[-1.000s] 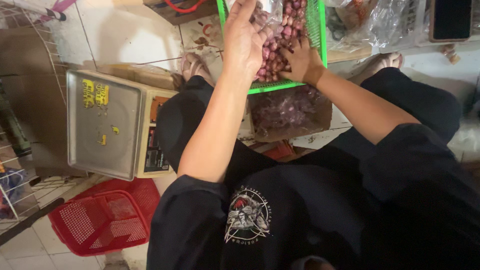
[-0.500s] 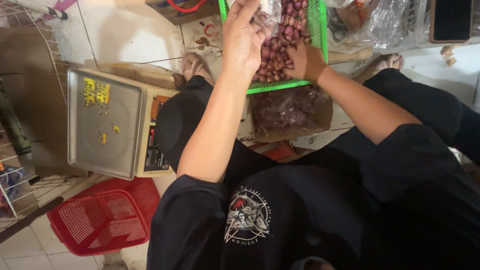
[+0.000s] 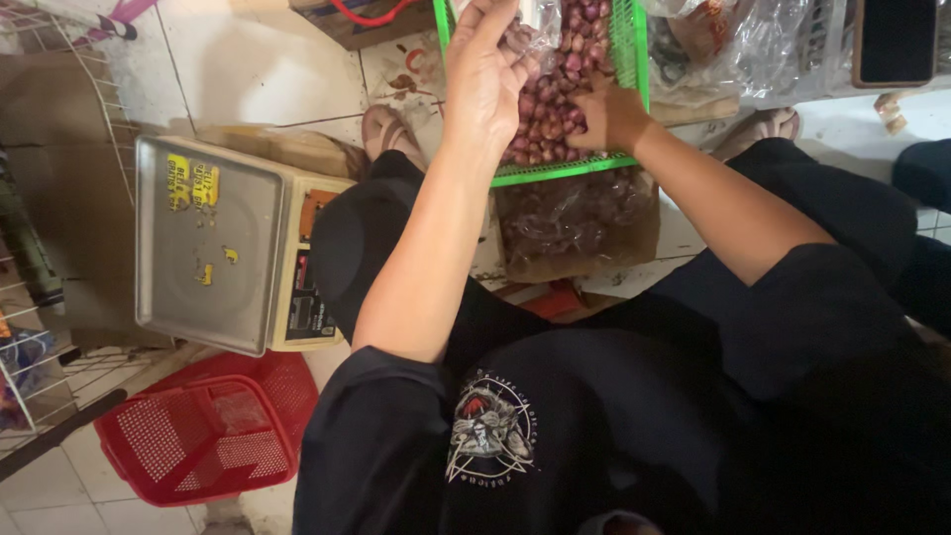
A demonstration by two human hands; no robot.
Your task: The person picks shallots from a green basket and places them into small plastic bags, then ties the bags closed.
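A green plastic basket point(image 3: 561, 171) full of small red shallots point(image 3: 565, 69) sits on the floor in front of me. My left hand point(image 3: 485, 74) is raised over it and pinches the edge of a clear plastic bag point(image 3: 535, 20). Lower in the basket, my right hand point(image 3: 606, 116) rests among the shallots, fingers curled into the heap; what it holds is hidden. Below the basket lies a clear bag of shallots point(image 3: 575, 223) on brown cardboard.
A digital weighing scale point(image 3: 213, 243) with a steel pan stands at the left. A red plastic basket point(image 3: 203, 426) lies at the lower left beside a white wire rack point(image 3: 40, 367). Clear plastic bags point(image 3: 753, 50) are piled at the upper right.
My left hand has lifted slightly with the clear bag. My right hand has shifted a little within the shallots.
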